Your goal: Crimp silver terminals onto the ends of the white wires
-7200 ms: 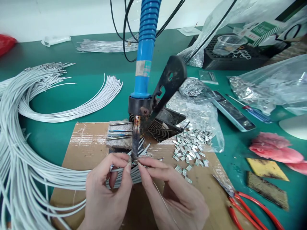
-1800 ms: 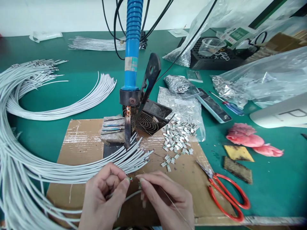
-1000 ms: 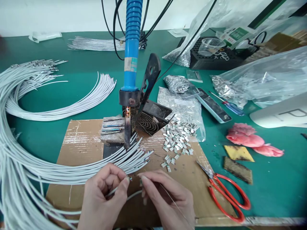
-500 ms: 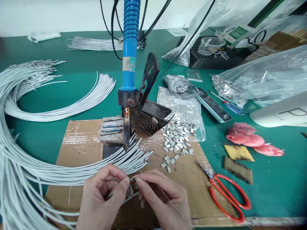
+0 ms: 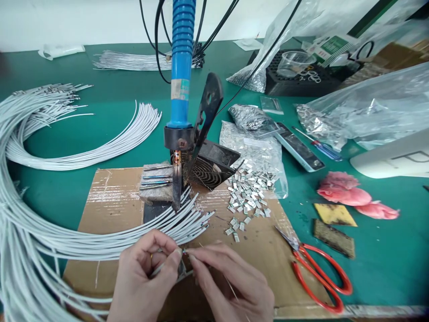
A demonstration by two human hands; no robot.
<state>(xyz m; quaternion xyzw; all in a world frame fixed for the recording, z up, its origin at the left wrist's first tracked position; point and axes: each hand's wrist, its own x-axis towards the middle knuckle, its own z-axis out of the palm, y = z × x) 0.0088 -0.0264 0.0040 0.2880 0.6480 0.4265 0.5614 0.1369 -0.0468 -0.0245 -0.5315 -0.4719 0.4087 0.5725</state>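
My left hand (image 5: 149, 273) is closed, thumb and forefinger pinching a white cable whose tiny coloured wire ends (image 5: 184, 252) stick out at the fingertips. Against those ends press the fingertips of my right hand (image 5: 231, 277), also closed. A thin solder wire (image 5: 231, 287) runs through the right hand and down past the palm. What lies between the right fingertips is too small to make out. Just beyond the hands rests a bundle of white cables (image 5: 134, 237) with stripped tips. Over that bundle, a blue-handled soldering iron (image 5: 177, 174) points downward in its stand.
Small metal connectors (image 5: 248, 192) lie loose by a plastic bag (image 5: 231, 134). Red-handled scissors (image 5: 321, 273) rest at the right of the cardboard (image 5: 107, 192). Farther right are sponges (image 5: 335, 214), pink gloves (image 5: 345, 190), a phone (image 5: 300, 147) and a screwdriver (image 5: 318, 145).
My right hand has turned slightly and shifted a little to the right, its fingertips now closer over the wire ends. My left hand has hardly moved.
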